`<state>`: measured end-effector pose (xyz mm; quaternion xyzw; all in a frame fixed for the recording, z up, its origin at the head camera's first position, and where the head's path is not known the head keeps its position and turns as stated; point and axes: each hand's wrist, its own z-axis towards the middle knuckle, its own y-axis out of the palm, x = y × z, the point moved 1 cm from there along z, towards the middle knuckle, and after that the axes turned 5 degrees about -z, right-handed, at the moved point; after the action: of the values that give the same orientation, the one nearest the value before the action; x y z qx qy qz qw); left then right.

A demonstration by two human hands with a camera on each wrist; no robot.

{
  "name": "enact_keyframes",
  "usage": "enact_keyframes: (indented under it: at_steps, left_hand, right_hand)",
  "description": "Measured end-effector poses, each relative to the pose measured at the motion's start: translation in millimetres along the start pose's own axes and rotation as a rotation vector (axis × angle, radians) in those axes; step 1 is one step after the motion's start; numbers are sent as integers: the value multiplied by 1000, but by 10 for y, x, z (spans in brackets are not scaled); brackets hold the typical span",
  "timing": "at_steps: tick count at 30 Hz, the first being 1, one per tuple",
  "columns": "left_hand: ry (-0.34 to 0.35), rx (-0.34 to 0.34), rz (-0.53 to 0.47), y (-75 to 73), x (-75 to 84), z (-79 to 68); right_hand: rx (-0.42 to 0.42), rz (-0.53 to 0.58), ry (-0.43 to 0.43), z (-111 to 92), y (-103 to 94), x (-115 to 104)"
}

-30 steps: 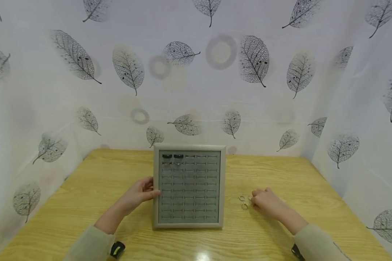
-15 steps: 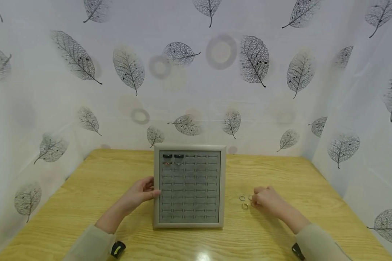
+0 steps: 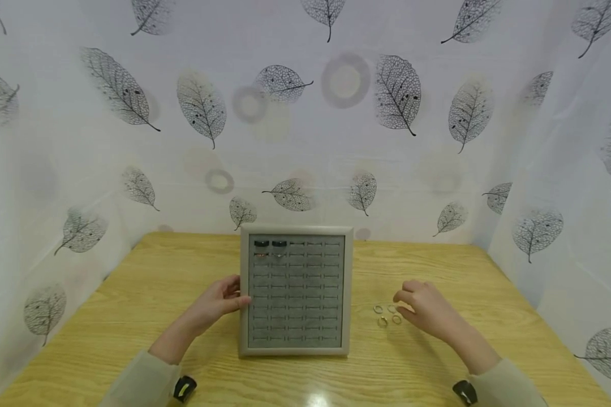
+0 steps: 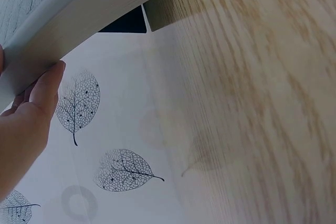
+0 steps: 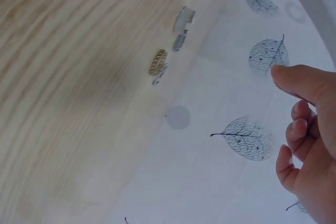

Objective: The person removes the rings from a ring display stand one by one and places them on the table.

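Note:
A ring display board [image 3: 295, 305] with a pale frame and grey slotted rows stands upright on the table. My left hand [image 3: 219, 298] grips its left side, thumb on the front and the other fingers behind; the left wrist view shows those fingers [image 4: 47, 85] against the frame's edge. Two black rings [image 3: 270, 243] sit in the top row, with two thin rings [image 3: 270, 255] below. Right of the board lie several loose rings, a gold-toned one [image 3: 383, 322] among them. Just beside them hovers my right hand [image 3: 427, 308], thumb and fingers apart, nothing seen between them.
The light wood table [image 3: 193, 362] bears everything. Behind it and at both sides hangs a white curtain [image 3: 295, 141] printed with leaves. Black bands [image 3: 185, 389] show at both wrists.
My right hand has drawn up and a little to the right from the loose rings, its fingers spreading. One more ring shows on the table where the hand was. The left hand keeps its hold.

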<state>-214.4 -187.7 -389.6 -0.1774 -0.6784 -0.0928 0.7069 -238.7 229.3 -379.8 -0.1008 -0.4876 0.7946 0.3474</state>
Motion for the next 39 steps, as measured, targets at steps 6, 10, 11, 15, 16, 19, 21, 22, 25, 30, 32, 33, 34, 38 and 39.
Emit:
enact_keyframes:
  at_steps: [6,10,11,15,16,19,21,22,25,30,32,33,34,38,39]
  left_hand:
    - [10,-3,-6,4,2,4]
    - [21,-12,-6,1,1,4]
    - [23,-13,-6,0,1,4]
    - [24,-13,-10,-2,1,3]
    - [23,-14,-9,-3,0,3]
    - [23,-16,-7,-6,-5,2]
    - [26,-17,-2,-8,-9,0]
    - [26,-17,1,-9,-12,0]
    - [27,-13,8,-11,-17,-6]
    - [26,-9,8,-16,-17,-20]
    - [26,-10,8,-15,-17,-21]
    - [27,-10,8,-13,-17,-21]
    - [26,-11,10,-10,-17,-19]
    - [24,-10,10,6,-15,-12]
    - [23,-8,7,9,-13,-12]
  right_hand:
    - [71,13,-53,88,-69,-98]
    - [116,40,-81,174,-98,-177]
    - [132,45,-91,200,-106,-194]
    - [227,57,-132,317,-132,-262]
    - [253,55,-141,349,-137,-280]
    - [320,59,-163,444,-149,-334]
    - [337,67,-169,504,-157,-371]
    - [341,68,-169,534,-161,-390]
    - [353,82,-174,627,-174,-445]
    - [404,91,-191,807,-185,-528]
    - [417,93,-190,875,-180,-551]
    - [423,89,-190,904,-175,-560]
    - [429,90,-191,932,-168,-567]
    - [455,80,-202,1039,-123,-598]
    - [461,77,-207,1066,-110,-606]
